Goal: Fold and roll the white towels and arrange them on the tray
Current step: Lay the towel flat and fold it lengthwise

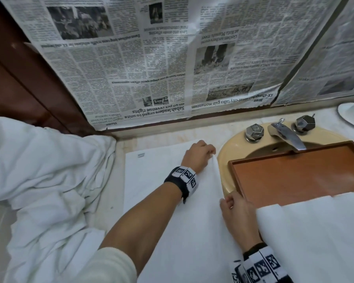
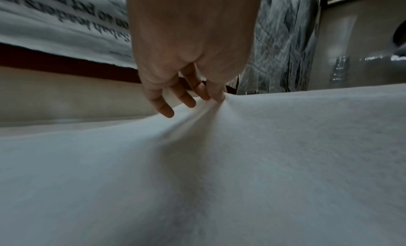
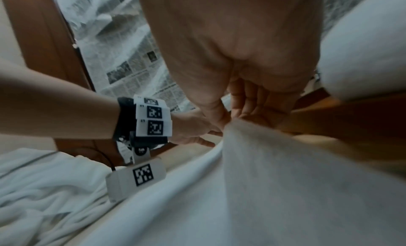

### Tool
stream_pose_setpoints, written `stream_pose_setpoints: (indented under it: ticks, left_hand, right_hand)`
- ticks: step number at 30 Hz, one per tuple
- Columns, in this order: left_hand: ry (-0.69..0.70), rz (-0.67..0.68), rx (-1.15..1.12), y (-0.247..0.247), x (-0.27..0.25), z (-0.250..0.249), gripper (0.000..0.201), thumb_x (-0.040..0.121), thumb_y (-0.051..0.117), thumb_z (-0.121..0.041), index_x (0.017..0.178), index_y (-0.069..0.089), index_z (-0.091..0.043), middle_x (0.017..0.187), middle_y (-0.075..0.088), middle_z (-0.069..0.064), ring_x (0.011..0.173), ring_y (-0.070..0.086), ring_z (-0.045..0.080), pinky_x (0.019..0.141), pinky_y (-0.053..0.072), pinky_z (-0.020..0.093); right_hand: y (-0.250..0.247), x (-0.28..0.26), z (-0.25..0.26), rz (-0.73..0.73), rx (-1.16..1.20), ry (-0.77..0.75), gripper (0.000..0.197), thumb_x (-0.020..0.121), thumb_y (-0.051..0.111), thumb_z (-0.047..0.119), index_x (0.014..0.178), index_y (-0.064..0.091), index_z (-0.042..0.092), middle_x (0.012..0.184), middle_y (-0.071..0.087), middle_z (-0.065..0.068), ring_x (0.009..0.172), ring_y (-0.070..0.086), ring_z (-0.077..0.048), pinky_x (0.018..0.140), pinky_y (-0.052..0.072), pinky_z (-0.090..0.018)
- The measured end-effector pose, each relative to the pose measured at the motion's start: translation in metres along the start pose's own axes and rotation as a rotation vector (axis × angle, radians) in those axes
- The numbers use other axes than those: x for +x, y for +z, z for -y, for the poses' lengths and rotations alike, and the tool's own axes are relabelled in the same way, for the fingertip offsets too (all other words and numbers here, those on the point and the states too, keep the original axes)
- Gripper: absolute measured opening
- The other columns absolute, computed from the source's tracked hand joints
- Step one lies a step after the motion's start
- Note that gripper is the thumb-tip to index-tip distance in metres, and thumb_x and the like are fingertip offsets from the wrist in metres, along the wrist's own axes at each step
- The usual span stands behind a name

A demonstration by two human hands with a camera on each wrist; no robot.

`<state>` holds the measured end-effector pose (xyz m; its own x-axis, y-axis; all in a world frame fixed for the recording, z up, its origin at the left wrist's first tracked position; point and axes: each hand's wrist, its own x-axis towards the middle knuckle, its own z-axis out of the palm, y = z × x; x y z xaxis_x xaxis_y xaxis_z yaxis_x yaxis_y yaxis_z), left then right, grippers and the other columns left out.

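**First fold in hand; tray bare but for one draped towel**

Left of the counter: a heap of white towels (image 1: 45,180) lay crumpled and unfolded, none rolled. Judged as the bulk of the work still to do.

Centre: one flat towel (image 1: 161,190) was spread on the counter beside the sink (image 1: 233,148), smooth, with a small label near its far left corner. Left hand (image 1: 198,155) pinched the towel's far right corner between thumb and fingertip, the other fingers (image 2: 164,109) loosely extended; cloth puckered up at the pinch. Right hand (image 1: 236,209) pinched the same right edge nearer the body, lifting a ridge along it. Judged: start of a lengthwise fold, not yet laid over.

Right: the wooden tray (image 1: 294,176) sat over the sink, holding no rolls. Another white towel (image 1: 315,231) overlapped its near edge, unrolled.
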<state>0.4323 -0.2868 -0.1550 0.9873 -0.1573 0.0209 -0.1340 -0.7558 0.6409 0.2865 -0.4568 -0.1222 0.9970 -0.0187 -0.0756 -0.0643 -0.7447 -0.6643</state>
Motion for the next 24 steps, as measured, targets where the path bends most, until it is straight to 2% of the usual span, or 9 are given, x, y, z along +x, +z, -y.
stream_pose_setpoints:
  ticks: [3, 6, 9, 12, 14, 16, 20, 22, 24]
  left_hand:
    - [0.012, -0.109, -0.094, -0.029, -0.029, 0.015, 0.014, 0.094, 0.060, -0.015, 0.102, 0.070, -0.021, 0.096, 0.058, 0.002, 0.092, 0.058, 0.023, 0.086, 0.049, 0.042]
    - [0.023, -0.218, -0.120, -0.070, -0.064, 0.039, 0.012, 0.094, 0.064, -0.015, 0.101, 0.072, -0.021, 0.095, 0.065, -0.001, 0.087, 0.062, 0.016, 0.083, 0.049, 0.033]
    - [-0.024, -0.327, -0.164, -0.112, -0.101, 0.068, 0.011, 0.092, 0.068, -0.014, 0.100, 0.074, -0.018, 0.098, 0.071, -0.004, 0.085, 0.064, 0.009, 0.083, 0.049, 0.021]
    - [-0.093, -0.410, -0.180, -0.137, -0.133, 0.101, 0.008, 0.091, 0.069, -0.012, 0.097, 0.074, -0.016, 0.099, 0.073, -0.007, 0.082, 0.065, 0.006, 0.080, 0.047, 0.014]
    - [-0.171, -0.389, -0.171, -0.139, -0.153, 0.123, 0.010, 0.091, 0.068, -0.011, 0.095, 0.073, -0.019, 0.098, 0.073, -0.009, 0.082, 0.064, 0.005, 0.081, 0.049, 0.016]
    - [-0.291, -0.327, -0.170, -0.134, -0.170, 0.146, 0.012, 0.092, 0.066, -0.011, 0.094, 0.073, -0.021, 0.097, 0.073, -0.010, 0.086, 0.064, 0.006, 0.087, 0.051, 0.023]
    - [-0.415, -0.279, -0.161, -0.122, -0.184, 0.167, 0.015, 0.094, 0.062, -0.013, 0.094, 0.072, -0.024, 0.097, 0.074, -0.007, 0.091, 0.066, 0.012, 0.091, 0.052, 0.034]
    - [-0.444, -0.312, -0.178, -0.119, -0.185, 0.165, 0.011, 0.095, 0.060, -0.018, 0.096, 0.071, -0.023, 0.094, 0.072, -0.007, 0.086, 0.065, 0.011, 0.087, 0.053, 0.031]
    - [-0.487, -0.336, -0.194, -0.120, -0.184, 0.161, 0.010, 0.091, 0.066, -0.032, 0.096, 0.066, -0.023, 0.088, 0.068, -0.010, 0.082, 0.062, 0.007, 0.080, 0.053, 0.025]
  right_hand:
    - [0.001, -0.014, 0.031, 0.035, 0.036, -0.082, 0.018, 0.089, 0.066, 0.012, 0.076, 0.056, 0.017, 0.060, 0.055, 0.009, 0.058, 0.052, -0.004, 0.052, 0.037, -0.017]
    - [0.010, -0.029, 0.070, 0.127, 0.042, -0.156, 0.016, 0.090, 0.063, 0.013, 0.077, 0.053, 0.016, 0.059, 0.053, 0.008, 0.056, 0.051, -0.006, 0.050, 0.035, -0.017]
    - [0.030, -0.042, 0.112, 0.215, 0.031, -0.219, 0.015, 0.093, 0.058, 0.016, 0.081, 0.050, 0.016, 0.066, 0.056, 0.004, 0.058, 0.051, -0.010, 0.051, 0.033, -0.018]
    - [0.062, -0.052, 0.151, 0.312, -0.032, -0.279, 0.013, 0.097, 0.052, 0.017, 0.086, 0.045, 0.014, 0.079, 0.062, -0.005, 0.067, 0.054, -0.018, 0.058, 0.038, -0.028]
    - [0.092, -0.058, 0.166, 0.380, -0.078, -0.286, 0.011, 0.098, 0.048, 0.019, 0.089, 0.043, 0.015, 0.088, 0.063, -0.010, 0.074, 0.058, -0.023, 0.060, 0.041, -0.031]
    - [0.124, -0.063, 0.171, 0.463, -0.126, -0.276, 0.010, 0.099, 0.045, 0.019, 0.091, 0.040, 0.015, 0.092, 0.063, -0.012, 0.079, 0.061, -0.027, 0.056, 0.038, -0.031]
    - [0.161, -0.071, 0.168, 0.539, -0.165, -0.255, 0.010, 0.098, 0.044, 0.017, 0.091, 0.039, 0.013, 0.093, 0.062, -0.012, 0.078, 0.059, -0.027, 0.050, 0.031, -0.031]
    - [0.166, -0.071, 0.165, 0.532, -0.155, -0.249, 0.010, 0.097, 0.045, 0.017, 0.090, 0.040, 0.012, 0.090, 0.062, -0.012, 0.073, 0.055, -0.024, 0.051, 0.033, -0.031]
    - [0.169, -0.070, 0.162, 0.515, -0.139, -0.243, 0.010, 0.096, 0.045, 0.017, 0.089, 0.041, 0.011, 0.086, 0.062, -0.011, 0.070, 0.054, -0.024, 0.055, 0.038, -0.033]
